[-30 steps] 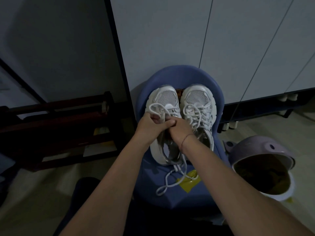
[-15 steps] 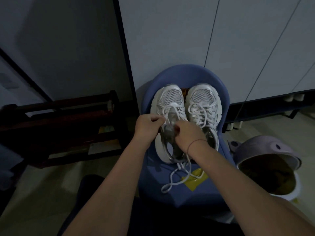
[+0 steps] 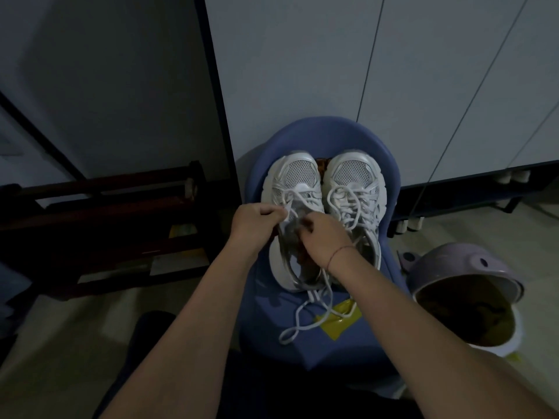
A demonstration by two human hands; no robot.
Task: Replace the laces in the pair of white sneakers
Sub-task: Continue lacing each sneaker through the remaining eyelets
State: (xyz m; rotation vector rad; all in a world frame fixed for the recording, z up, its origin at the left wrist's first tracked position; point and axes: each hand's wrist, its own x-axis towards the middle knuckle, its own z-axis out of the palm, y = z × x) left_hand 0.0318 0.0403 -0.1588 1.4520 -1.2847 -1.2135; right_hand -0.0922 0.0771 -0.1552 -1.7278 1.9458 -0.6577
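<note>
Pinching a strand of the white lace [image 3: 298, 197], the left hand [image 3: 255, 220] is curled tight at the near left edge of the left sneaker [image 3: 298, 176]. The right hand [image 3: 325, 237] sits just beside it, almost knuckle to knuckle over the shoe's tongue. Its fingers are folded down into the throat of the shoe, and I cannot tell from here whether they grip lace or tongue. A thin red thread [image 3: 338, 252] circles that wrist.

Both shoes stand side by side, touching, toes towards the white cabinet doors [image 3: 332, 55], on a blue chair [image 3: 326, 131]. The right sneaker [image 3: 352, 176] is laced loosely, with loops lying slack across its top. Loose lace ends [image 3: 298, 322] trail off the heel of the left shoe onto the seat, crossing a yellow patch [image 3: 338, 322].

To the right on the floor sits a lilac pot [image 3: 462, 267], tipped towards us. On the left there is a dark wooden rack [image 3: 106, 219].
</note>
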